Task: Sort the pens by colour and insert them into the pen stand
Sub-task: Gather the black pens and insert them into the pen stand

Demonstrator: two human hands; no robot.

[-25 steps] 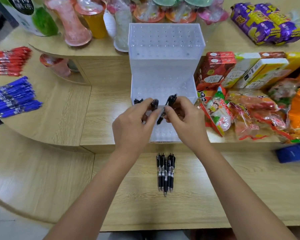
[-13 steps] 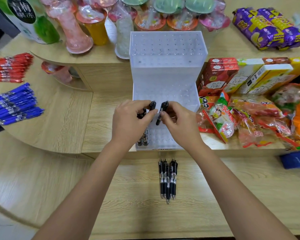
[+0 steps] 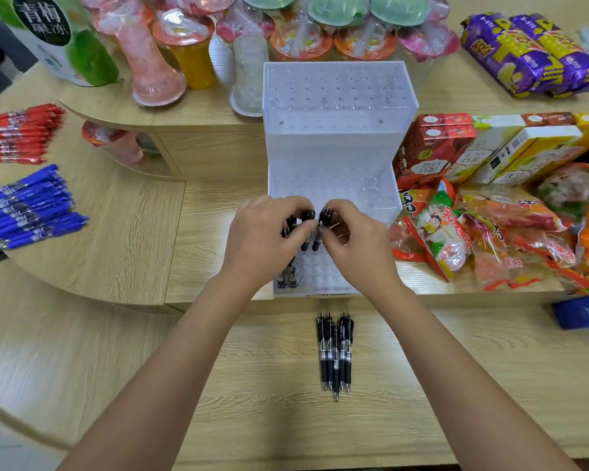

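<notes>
I am watching the left hand (image 3: 262, 239) pinching a black pen (image 3: 307, 229) near its top between thumb and curled fingers. The right hand (image 3: 357, 246) is pinching a second black pen (image 3: 317, 239) in the same way, and the two hands are almost touching.

Over the last second both pens have been swinging from a clear slant towards upright and sinking, so less of each barrel is showing below the fingers now. They are hanging side by side over the lower front tier of the pen stand (image 3: 337, 137), just to the right of the standing black pens (image 3: 288, 278) already lodged near its left edge. I cannot tell whether the tips are entering holes yet, because the stand's clear plastic is blurring that spot. I am reading this as the insertion step under way, with the black group being extended rightward.

Further out, the loose black pens (image 3: 335, 351) are lying in a tight bundle on the desk (image 3: 252, 402) just in front of the stand. They have not moved through these frames, so black is only partly done. The blue pens (image 3: 28, 205) and the red pens (image 3: 17, 134) are lying in separate heaps well apart at the far left. They are sorted but not yet in the stand, whose upper tier is showing no pens.
</notes>
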